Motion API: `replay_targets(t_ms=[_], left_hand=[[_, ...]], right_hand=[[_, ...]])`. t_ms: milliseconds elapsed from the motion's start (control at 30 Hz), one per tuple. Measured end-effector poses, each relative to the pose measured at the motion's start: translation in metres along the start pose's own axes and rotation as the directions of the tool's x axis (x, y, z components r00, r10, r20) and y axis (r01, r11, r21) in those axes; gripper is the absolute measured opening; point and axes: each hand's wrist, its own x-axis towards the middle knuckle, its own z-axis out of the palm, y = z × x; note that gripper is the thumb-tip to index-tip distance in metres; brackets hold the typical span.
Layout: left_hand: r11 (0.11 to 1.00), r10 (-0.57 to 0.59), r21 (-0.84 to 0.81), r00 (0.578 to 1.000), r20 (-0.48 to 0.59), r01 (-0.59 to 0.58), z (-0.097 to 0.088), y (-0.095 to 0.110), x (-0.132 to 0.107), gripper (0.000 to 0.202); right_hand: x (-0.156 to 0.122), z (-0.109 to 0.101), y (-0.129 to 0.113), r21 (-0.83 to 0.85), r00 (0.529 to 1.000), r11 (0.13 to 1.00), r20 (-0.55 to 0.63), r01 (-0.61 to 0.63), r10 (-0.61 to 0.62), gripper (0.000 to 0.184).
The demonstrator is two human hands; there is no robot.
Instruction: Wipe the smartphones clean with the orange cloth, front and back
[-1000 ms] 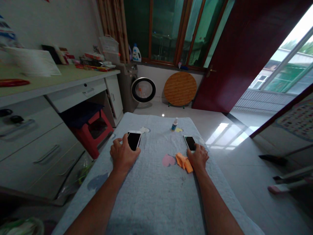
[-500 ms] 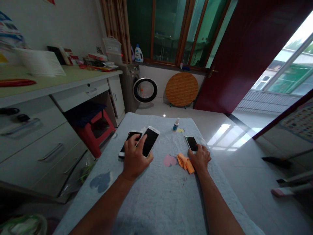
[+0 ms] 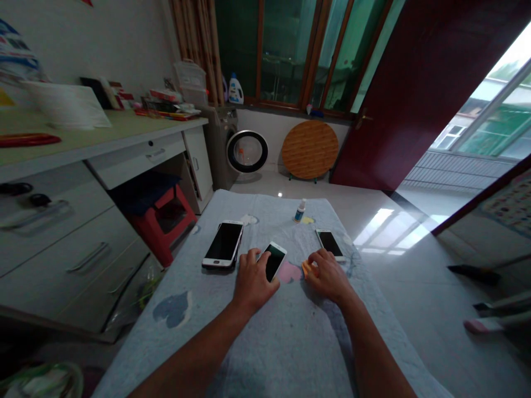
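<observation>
My left hand point(image 3: 252, 278) grips a white phone with a dark screen point(image 3: 274, 260), holding it low over the middle of the blue-grey cloth on the table point(image 3: 269, 342). My right hand point(image 3: 329, 275) is closed over an orange cloth point(image 3: 306, 268), which it mostly hides. A larger white phone point(image 3: 224, 250) lies flat on the left, apart from my left hand. Another white phone point(image 3: 331, 244) lies flat just beyond my right hand, untouched. A small bottle with a blue label point(image 3: 301, 210) stands near the far edge.
A white desk with drawers point(image 3: 83, 221) runs along the left, with a red stool point(image 3: 164, 216) under it. A washing machine point(image 3: 232, 146) and a round wooden tabletop point(image 3: 309, 149) stand against the far wall. The dark red door point(image 3: 415, 88) is open on the right.
My left hand lifted one phone off a stack at the left, leaving the larger phone there, and carried it to the middle. My right hand left the right phone and closed on the orange cloth.
</observation>
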Motion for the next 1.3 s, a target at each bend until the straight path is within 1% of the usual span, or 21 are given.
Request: replay_targets(t_ms=[100, 167, 267, 333, 400, 467, 567, 633, 700, 800, 867, 933, 1033, 1133, 1200, 1300], left_hand=[[0.999, -0.021, 0.029, 0.999, 0.049, 0.020, 0.001, -0.001, -0.001, 0.056], [0.999, -0.027, 0.047, 0.997, 0.075, 0.024, 0.001, -0.001, -0.002, 0.056], [0.999, -0.019, 0.045, 0.992, 0.121, 0.013, -0.001, -0.001, -0.003, 0.057], [1.000, 0.001, 0.010, 0.986, 0.164, -0.002, -0.002, 0.000, -0.003, 0.067], [0.999, 0.035, -0.037, 0.977, 0.212, -0.028, -0.003, -0.001, -0.004, 0.078], [0.995, 0.085, -0.077, 0.963, 0.255, -0.067, -0.004, -0.003, -0.005, 0.088], [0.984, 0.159, -0.129, 0.944, 0.290, -0.126, -0.005, -0.009, -0.005, 0.095], [0.974, 0.196, -0.166, 0.937, 0.289, -0.152, -0.006, -0.012, -0.005, 0.093], [0.965, 0.222, -0.201, 0.936, 0.273, -0.170, -0.006, -0.015, -0.004, 0.088], [0.957, 0.227, -0.232, 0.945, 0.237, -0.172, -0.005, -0.016, -0.003, 0.081], [0.956, 0.217, -0.243, 0.953, 0.213, -0.164, -0.003, -0.015, -0.003, 0.078], [0.955, 0.209, -0.250, 0.958, 0.194, -0.158, 0.000, -0.014, -0.004, 0.076], [0.954, 0.204, -0.255, 0.963, 0.175, -0.156, 0.004, -0.013, -0.004, 0.073], [0.949, 0.218, -0.263, 0.963, 0.157, -0.172, 0.006, -0.013, -0.005, 0.067], [0.948, 0.219, -0.266, 0.963, 0.157, -0.173, 0.007, -0.013, -0.005, 0.065], [0.956, 0.195, -0.257, 0.960, 0.199, -0.141, 0.004, -0.011, -0.005, 0.063]], right_hand=[[-0.002, -0.004, -0.003, -0.029, 0.994, 0.999, 0.102, -0.033, 0.036, 0.015], [-0.001, -0.003, -0.001, -0.022, 0.990, 0.999, 0.138, -0.040, 0.043, 0.015], [0.001, 0.001, 0.002, 0.015, 0.988, 0.998, 0.142, -0.058, 0.055, 0.015], [0.002, 0.003, 0.004, 0.070, 0.990, 0.995, 0.128, -0.067, 0.057, 0.013], [0.002, 0.004, 0.005, 0.171, 0.996, 0.984, 0.076, -0.059, 0.047, 0.011], [0.002, 0.004, 0.005, 0.289, 0.999, 0.956, 0.000, -0.048, 0.050, 0.011], [0.003, 0.007, 0.002, 0.404, 0.992, 0.914, -0.096, -0.032, 0.078, 0.010], [0.004, 0.011, -0.001, 0.409, 0.982, 0.912, -0.173, 0.002, 0.076, 0.008], [0.007, 0.016, -0.006, 0.369, 0.966, 0.929, -0.252, 0.037, 0.062, 0.009], [0.010, 0.025, -0.016, 0.287, 0.955, 0.955, -0.297, 0.074, 0.016, 0.013], [0.012, 0.030, -0.022, 0.248, 0.958, 0.965, -0.288, 0.091, -0.016, 0.014], [0.013, 0.033, -0.028, 0.242, 0.966, 0.964, -0.254, 0.112, -0.049, 0.017], [0.012, 0.034, -0.037, 0.299, 0.980, 0.939, -0.146, 0.173, -0.134, 0.022], [0.010, 0.031, -0.044, 0.344, 0.976, 0.914, -0.043, 0.215, -0.214, 0.023], [0.009, 0.028, -0.047, 0.357, 0.971, 0.907, 0.001, 0.223, -0.239, 0.022], [0.009, 0.025, -0.046, 0.334, 0.968, 0.915, 0.029, 0.226, -0.250, 0.020]])
